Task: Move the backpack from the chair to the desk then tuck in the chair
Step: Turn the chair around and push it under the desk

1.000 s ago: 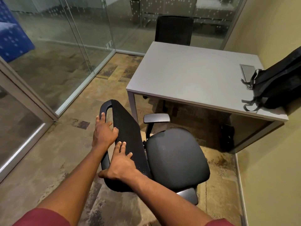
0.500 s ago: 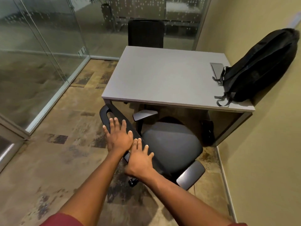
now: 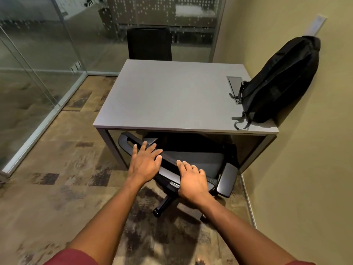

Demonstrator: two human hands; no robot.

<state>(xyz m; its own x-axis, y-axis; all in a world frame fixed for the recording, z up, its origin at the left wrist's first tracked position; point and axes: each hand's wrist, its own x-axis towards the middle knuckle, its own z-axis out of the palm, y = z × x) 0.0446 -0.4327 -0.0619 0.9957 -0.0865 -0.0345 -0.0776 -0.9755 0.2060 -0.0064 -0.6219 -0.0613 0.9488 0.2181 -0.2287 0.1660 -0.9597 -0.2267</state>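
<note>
Backpack (image 3: 282, 81) on desk (image 3: 172, 96). Left hand (image 3: 146, 163), right hand (image 3: 193, 181): grip open, palms flat on chair (image 3: 191, 161) backrest. Push evenly; mind desk edge.

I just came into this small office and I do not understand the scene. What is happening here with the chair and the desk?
A person is tucking the black office chair under the grey desk. The left hand and the right hand both lie flat, fingers spread, on top of the chair's backrest. The front of the seat is already under the desk edge; the backrest and the wheeled base are outside it. The black backpack stands on the desk's right end, leaning on the wall.
</note>
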